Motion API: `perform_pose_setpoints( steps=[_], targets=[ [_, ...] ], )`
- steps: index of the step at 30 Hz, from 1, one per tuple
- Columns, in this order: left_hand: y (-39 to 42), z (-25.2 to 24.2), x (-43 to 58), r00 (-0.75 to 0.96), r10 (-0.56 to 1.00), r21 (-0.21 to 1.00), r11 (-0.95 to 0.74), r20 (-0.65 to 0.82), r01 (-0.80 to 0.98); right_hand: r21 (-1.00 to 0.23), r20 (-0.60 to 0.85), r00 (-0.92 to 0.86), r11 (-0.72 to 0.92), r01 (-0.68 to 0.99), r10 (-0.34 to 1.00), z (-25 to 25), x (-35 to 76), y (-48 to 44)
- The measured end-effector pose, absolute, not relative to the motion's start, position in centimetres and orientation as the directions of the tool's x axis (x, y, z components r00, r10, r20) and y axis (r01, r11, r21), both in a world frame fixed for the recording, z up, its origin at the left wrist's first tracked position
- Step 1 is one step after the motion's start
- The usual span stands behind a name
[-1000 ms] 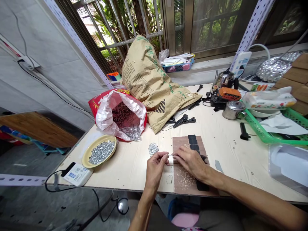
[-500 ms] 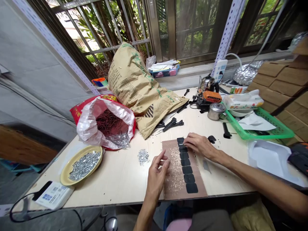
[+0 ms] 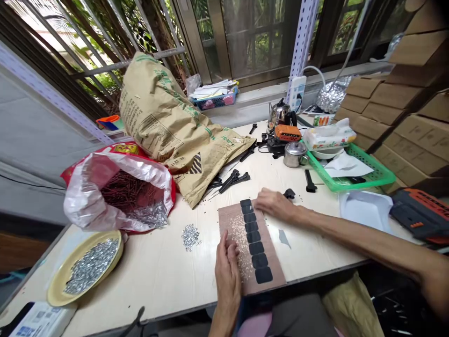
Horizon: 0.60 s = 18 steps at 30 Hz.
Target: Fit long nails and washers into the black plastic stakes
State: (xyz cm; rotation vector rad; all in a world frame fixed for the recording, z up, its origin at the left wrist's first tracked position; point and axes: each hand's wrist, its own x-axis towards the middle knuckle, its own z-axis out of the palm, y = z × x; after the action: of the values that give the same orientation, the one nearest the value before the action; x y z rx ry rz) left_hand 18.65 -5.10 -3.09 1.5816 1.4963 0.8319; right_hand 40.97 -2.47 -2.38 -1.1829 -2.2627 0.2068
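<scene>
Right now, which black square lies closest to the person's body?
The bottommost black square, at the row's near end; the others lie farther up, toward the right hand.

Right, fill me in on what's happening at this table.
Two bare hands are at a brown board bearing a column of black pieces and scattered pale crumbs. The right hand is by the column's far end; whether it grips anything is hidden. The left hand is at the board's left edge, loosely curled, nothing visible in it. Farther left are a small pile of silvery bits and a yellow bowl holding more.
</scene>
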Motion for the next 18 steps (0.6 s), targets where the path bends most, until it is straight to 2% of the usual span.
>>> perform_pose_setpoints(
  steps=[3, 7, 12, 16, 18],
  targets=[
    [-5.1, -3.0, 18.7, 0.083, 0.995, 0.88, 0.006, -0.052, 0.475, -0.386, 0.416, -0.574, 0.708, 0.591, 0.705, -2.4, 40.6, -2.5],
    [-5.1, -2.8, 18.8, 0.074, 0.996, 0.882, 0.011, -0.052, 0.471, -0.406, 0.405, -0.494, 0.635, 0.657, 0.769, -2.5, 40.5, -3.1],
    [-5.3, -2.8, 18.8, 0.08, 0.994, 0.891, 0.031, -0.075, 0.452, -0.353, 0.323, -0.633, 0.71, 0.609, 0.704, -2.9, 39.5, -4.0],
    [-5.4, -2.6, 18.8, 0.102, 0.992, 0.896, 0.022, -0.075, 0.444, -0.488, 0.294, -0.527, 0.599, 0.635, 0.797, -1.2, 40.4, -4.8],
    [-5.5, -2.5, 18.7, 0.106, 0.991, 0.903, 0.029, -0.082, 0.429, -0.524, 0.219, -0.509, 0.54, 0.658, 0.832, 0.4, 42.3, -7.0]
  ],
)
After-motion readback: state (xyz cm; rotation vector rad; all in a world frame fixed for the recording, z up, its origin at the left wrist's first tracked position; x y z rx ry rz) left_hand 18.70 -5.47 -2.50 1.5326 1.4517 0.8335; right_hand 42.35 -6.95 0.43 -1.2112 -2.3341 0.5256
